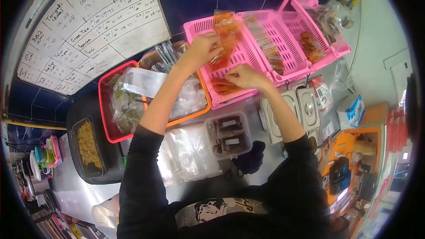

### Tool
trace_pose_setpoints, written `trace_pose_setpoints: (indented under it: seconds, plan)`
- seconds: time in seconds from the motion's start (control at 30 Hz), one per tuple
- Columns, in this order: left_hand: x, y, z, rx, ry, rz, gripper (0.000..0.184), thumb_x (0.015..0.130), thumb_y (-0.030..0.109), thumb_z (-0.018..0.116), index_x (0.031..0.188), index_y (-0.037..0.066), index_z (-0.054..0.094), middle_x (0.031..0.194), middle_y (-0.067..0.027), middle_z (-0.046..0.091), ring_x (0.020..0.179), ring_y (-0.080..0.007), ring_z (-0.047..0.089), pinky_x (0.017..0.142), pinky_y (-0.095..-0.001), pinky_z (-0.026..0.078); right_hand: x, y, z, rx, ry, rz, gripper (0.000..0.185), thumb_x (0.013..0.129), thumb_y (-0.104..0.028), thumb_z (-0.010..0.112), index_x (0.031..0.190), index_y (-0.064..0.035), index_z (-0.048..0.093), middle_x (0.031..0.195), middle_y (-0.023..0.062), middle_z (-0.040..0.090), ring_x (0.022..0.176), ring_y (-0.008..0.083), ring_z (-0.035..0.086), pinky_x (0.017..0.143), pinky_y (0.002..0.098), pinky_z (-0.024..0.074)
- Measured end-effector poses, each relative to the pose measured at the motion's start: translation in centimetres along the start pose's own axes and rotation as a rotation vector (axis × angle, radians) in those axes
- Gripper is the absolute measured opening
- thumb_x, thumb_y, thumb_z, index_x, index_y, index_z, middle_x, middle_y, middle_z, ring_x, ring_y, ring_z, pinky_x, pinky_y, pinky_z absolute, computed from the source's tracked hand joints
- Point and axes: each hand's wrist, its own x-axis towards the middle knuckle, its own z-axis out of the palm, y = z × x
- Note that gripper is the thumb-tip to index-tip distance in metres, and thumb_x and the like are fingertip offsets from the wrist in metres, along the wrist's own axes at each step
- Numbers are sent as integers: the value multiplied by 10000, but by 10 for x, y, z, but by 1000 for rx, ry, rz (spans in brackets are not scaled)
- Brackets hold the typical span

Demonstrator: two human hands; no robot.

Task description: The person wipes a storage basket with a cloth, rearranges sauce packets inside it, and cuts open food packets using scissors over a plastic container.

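Both hands are over the left pink basket [261, 79]. My left hand [204, 49] has its fingers closed at the edge of a clear bag of orange-red sauce [229, 31] lying at the basket's back. Nearer the front, my right hand [242, 77] pinches at the top of another stack of orange-red packets [223, 87]. Whether its fingertips grip a packet is too small to tell. Beside this basket, further pink baskets [290, 68] hold packets with brown and reddish contents [310, 46].
A red tray [106, 119] and an orange-rimmed tray [195, 115] hold plastic bags. Near my body are clear plastic sheets [186, 155], a tub of dark packets [243, 150], a dark cloth [250, 159] and lidded steel containers [276, 115]. Another person's hand [326, 149] shows at the right.
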Motion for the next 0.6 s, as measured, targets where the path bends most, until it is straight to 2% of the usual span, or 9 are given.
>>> trace_pose_setpoints:
  seconds: [0.17, 0.23, 0.37, 0.43, 0.47, 0.5, 0.57, 0.6]
  plan:
    - [-9, -8, 13, -21, -99, 12, 132, 722, 62, 669, 752, -9, 561, 708, -128, 554, 655, -265, 549, 615, -340, 445, 0, -5, -6, 28, -54, -74, 212, 747, -186, 623, 883, -32, 676, 819, 159, 655, 782, 262, 628, 720, 344, 478]
    - [-8, -7, 13, -31, -115, 7, 139, 717, 69, 675, 745, -6, 561, 700, -128, 555, 655, -268, 550, 612, -341, 442, 0, -7, -14, 25, -71, -175, 180, 742, -124, 614, 888, -41, 679, 814, 135, 659, 757, 226, 627, 706, 317, 480]
    - [-8, -4, 15, -59, -170, 15, 159, 707, 91, 691, 739, -1, 566, 677, -126, 556, 655, -276, 556, 610, -345, 438, -13, -14, -39, 69, -94, -73, 168, 746, -84, 588, 884, -28, 666, 800, 130, 658, 729, 217, 618, 692, 305, 478]
    - [-8, -2, 18, -62, -186, -11, 172, 709, 108, 697, 736, -2, 567, 676, -131, 554, 658, -280, 558, 613, -350, 438, -6, 6, -41, 82, 270, -123, 136, 732, -32, 565, 833, -11, 655, 770, 130, 655, 696, 206, 613, 668, 303, 474]
    - [-9, -1, 19, -66, -201, -36, 187, 712, 125, 702, 732, -3, 568, 675, -135, 552, 661, -283, 559, 615, -356, 438, -4, 11, -44, 41, 332, 20, 159, 788, -89, 543, 902, -21, 631, 818, 119, 648, 763, 180, 609, 705, 298, 463]
    - [-11, 0, 21, -67, -200, -37, 187, 712, 125, 702, 732, -3, 568, 675, -135, 552, 661, -283, 559, 615, -356, 438, 1, 19, -40, 41, 330, 20, 159, 788, -89, 543, 902, -21, 631, 818, 119, 648, 763, 180, 609, 705, 298, 463]
    - [-15, 0, 23, -23, -141, -43, 210, 726, 153, 700, 775, -4, 569, 736, -143, 549, 681, -293, 556, 625, -372, 441, 14, 41, -26, 313, 451, 160, 249, 884, -227, 510, 1031, -40, 582, 934, 76, 628, 852, 154, 585, 757, 291, 449]
    - [-19, 1, 27, -22, -139, -44, 210, 726, 153, 700, 775, -4, 569, 736, -143, 549, 681, -293, 556, 625, -372, 441, 12, 30, -23, 312, 450, 159, 249, 884, -227, 510, 1031, -40, 582, 934, 76, 628, 852, 154, 585, 757, 291, 449]
